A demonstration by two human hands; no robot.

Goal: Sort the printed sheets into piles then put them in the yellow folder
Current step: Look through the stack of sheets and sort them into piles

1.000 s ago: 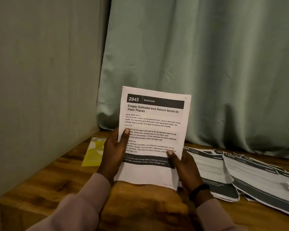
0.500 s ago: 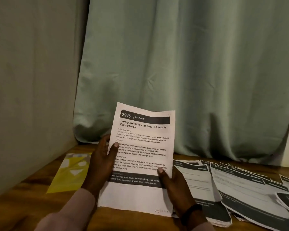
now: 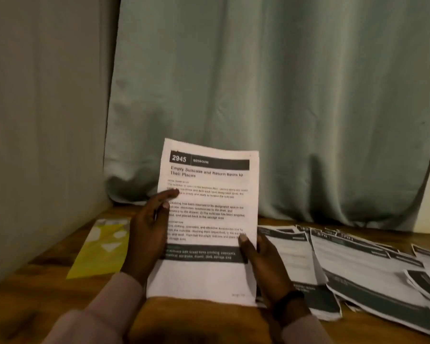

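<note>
While both hands hold it upright over the counter, printed sheet 2945 faces the camera, header "BEDROOM", title about emptying a suitcase. Bottom edge sits near the counter's front; can't tell if it touches the wood.

Left hand: at the sheet's left edge, thumb laid across the text, index finger extended over the page higher up. Remaining fingers are behind the paper, hidden. Grip reads as a pinch on the left edge.

Right hand: at the lower right edge, thumb on the front by the dark band, fingers behind. Also a pinch grip. Dark wristband on that wrist, pale pink sleeves on both arms.

Yellow folder: flat on the counter, left of the held sheet, close to the wall, apart from both hands. White geometric shapes on its cover.

Other printed sheets: spread overlapping on the counter to the right, dark header and footer bands, text blurred. Nearest one lies just beside the right hand.

Green curtain hangs behind, hem reaching the counter's back edge
</note>
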